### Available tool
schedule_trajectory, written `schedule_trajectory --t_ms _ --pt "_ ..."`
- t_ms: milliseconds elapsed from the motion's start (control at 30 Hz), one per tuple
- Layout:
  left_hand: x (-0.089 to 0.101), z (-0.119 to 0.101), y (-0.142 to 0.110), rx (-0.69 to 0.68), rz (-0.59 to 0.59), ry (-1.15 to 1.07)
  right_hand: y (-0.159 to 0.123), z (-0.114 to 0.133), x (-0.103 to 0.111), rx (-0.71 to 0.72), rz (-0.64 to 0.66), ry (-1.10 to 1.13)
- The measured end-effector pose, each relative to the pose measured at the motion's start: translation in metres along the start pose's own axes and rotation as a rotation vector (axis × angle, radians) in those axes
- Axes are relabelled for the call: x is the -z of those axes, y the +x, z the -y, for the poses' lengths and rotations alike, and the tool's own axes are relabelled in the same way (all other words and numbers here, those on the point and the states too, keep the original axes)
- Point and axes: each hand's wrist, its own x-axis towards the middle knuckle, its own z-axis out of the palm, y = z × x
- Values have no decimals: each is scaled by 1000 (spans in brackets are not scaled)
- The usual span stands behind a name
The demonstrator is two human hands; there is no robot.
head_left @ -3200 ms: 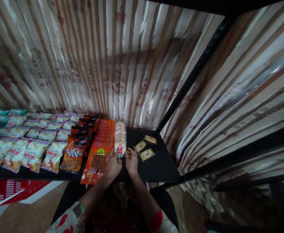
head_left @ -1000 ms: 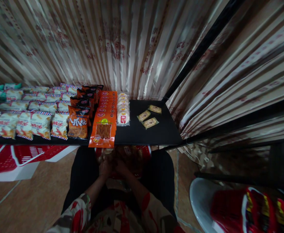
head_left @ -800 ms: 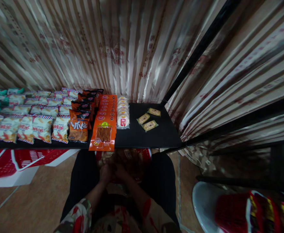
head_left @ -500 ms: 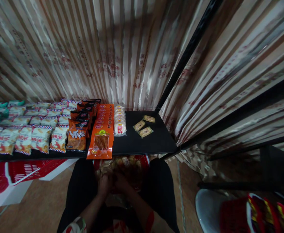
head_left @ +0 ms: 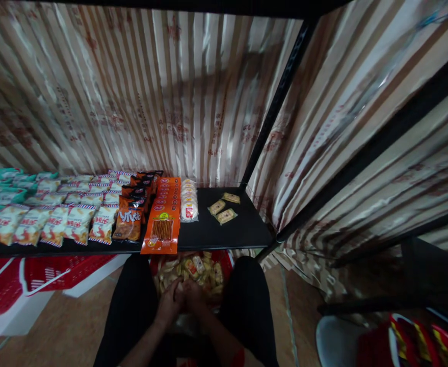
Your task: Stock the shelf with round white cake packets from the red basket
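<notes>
Between my knees, my left hand and my right hand meet over a red basket. The fingers of both are curled in close together, and what they hold, if anything, is too dark to make out. Small wrapped snacks fill the basket just beyond the fingertips. On the black shelf above lie three wrapped biscuits. Left of them stands a row of round white packets, then overlapping orange packs of sticks.
Orange-black snack bags and several rows of white snack bags stand farther left. Below are red baskets. A black shelf post rises at the corner before a striped curtain. At lower right sits a pale stool.
My view has shifted, so the shelf and its snacks sit slightly lower. My hands have stayed together over the basket, whose wrapped snacks show more clearly.
</notes>
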Motion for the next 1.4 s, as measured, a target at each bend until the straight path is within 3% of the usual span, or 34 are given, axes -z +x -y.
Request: schedule_trajectory --t_ms 300,567,700,1100,1400 --pt "3 -1 -13 142 -80 -275 -13 6 9 54 -94 19" --pt "1 5 -7 334 -95 -657 -33 15 20 153 -166 -130" --pt "3 6 -6 346 -118 -794 -39 20 21 191 -162 -187" --pt "14 -13 -8 424 -137 -876 -46 31 27 331 -169 -228" --pt "10 -25 2 472 -135 -920 -48 28 42 224 -225 -240"
